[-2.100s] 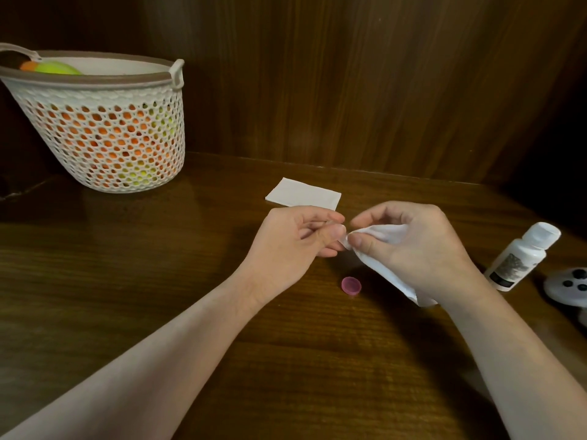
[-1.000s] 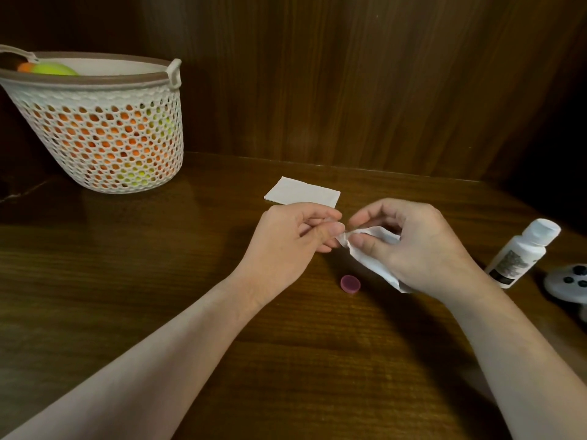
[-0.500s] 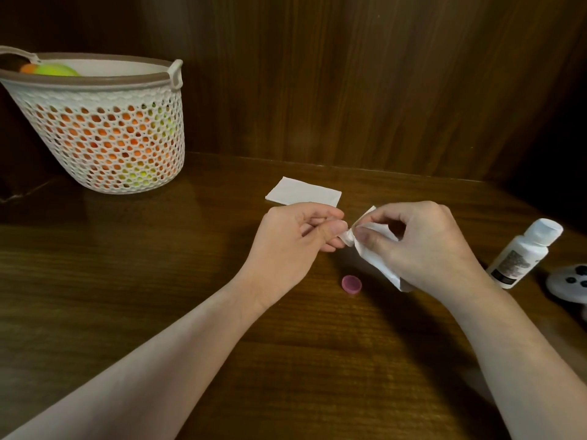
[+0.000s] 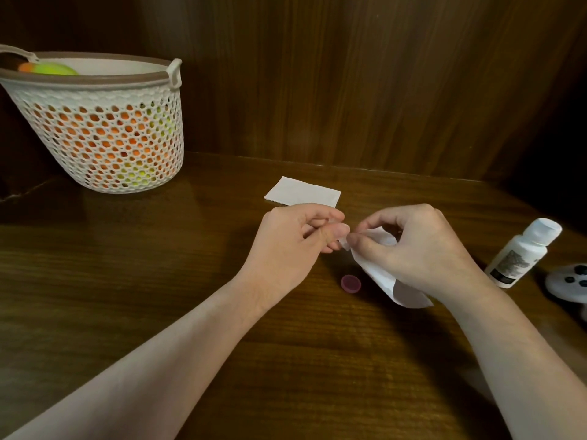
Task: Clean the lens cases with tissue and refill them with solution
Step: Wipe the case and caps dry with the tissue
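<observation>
My left hand (image 4: pixel 295 246) hovers above the table's middle, thumb and fingers pinched on a small object that its fingers almost wholly hide. My right hand (image 4: pixel 416 252) grips a white tissue (image 4: pixel 381 274); its thumb presses a corner of the tissue against my left fingertips. The rest of the tissue hangs below my right palm. A small pink cap (image 4: pixel 351 283) lies on the table just below the two hands. A white solution bottle (image 4: pixel 521 254), cap on, leans at the right.
A folded white tissue (image 4: pixel 303 195) lies flat behind my hands. A white mesh basket (image 4: pixel 104 128) of orange and green balls stands at the back left. A white controller (image 4: pixel 568 282) sits at the right edge. A wooden wall runs behind the table.
My right hand has shifted its hold on the tissue, thumb working against my left fingertips; more tissue now hangs below the palm. My left hand has stayed put.
</observation>
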`<state>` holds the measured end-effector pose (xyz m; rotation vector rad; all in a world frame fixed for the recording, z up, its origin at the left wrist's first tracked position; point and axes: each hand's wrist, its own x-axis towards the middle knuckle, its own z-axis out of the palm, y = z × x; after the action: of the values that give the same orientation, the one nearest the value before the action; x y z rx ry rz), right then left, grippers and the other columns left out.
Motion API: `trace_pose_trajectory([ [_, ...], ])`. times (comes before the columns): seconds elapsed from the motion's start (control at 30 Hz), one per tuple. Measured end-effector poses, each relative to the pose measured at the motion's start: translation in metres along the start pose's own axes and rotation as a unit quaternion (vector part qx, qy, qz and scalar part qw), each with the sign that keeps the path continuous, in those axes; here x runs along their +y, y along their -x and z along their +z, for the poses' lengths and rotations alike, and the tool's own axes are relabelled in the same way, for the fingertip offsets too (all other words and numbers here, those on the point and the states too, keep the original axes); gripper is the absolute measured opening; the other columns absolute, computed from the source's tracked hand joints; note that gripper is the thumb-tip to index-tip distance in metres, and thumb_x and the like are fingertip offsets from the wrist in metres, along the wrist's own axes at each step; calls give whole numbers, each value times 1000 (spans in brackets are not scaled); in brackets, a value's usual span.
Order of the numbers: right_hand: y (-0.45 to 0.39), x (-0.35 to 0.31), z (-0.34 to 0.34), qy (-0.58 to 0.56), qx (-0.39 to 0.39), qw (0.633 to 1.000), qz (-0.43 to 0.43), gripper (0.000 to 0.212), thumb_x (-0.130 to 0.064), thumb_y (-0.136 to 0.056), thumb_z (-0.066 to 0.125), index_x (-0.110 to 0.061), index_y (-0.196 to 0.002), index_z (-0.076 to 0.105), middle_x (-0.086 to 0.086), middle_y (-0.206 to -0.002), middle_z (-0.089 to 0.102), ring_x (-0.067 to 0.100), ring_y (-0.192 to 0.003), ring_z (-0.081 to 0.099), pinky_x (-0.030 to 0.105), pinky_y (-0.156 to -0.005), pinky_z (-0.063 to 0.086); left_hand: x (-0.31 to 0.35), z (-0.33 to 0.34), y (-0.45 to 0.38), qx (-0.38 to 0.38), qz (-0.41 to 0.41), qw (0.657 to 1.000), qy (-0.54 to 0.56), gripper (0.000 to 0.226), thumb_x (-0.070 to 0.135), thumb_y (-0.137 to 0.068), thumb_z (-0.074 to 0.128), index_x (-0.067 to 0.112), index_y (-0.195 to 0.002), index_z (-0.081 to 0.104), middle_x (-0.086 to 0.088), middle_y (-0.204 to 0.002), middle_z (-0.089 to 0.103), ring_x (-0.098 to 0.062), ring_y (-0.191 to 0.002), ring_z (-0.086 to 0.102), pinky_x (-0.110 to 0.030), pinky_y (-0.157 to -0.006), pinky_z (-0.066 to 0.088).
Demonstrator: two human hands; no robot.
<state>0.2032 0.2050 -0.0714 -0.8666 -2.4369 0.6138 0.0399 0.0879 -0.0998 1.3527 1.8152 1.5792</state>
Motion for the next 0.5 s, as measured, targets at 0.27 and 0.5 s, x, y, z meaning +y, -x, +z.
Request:
trace_pose_trajectory([
  [0.27,-1,-5,0,68,-15,997,-10,24,-61,-79,82,-53,-67,63,-36,-72,63,-27,-86,54,8,-62,35,2,4,2,-14,-19,1000,-2,26,26,-94,77,23,-120,77,9,-93,81,-2,-84,78,-30,-83,67],
  [0.5,0,-1,-7,23,-1,1000,2,16,-57,-77,83,-50,-67,72,-31,-76,70,-6,-88,63,19,-67,46,2,6,0,-2,-14,1000,-8,26,27,-96,76,25,-121,77,9,-98,80,-1,-86,78,-30,-83,67],
])
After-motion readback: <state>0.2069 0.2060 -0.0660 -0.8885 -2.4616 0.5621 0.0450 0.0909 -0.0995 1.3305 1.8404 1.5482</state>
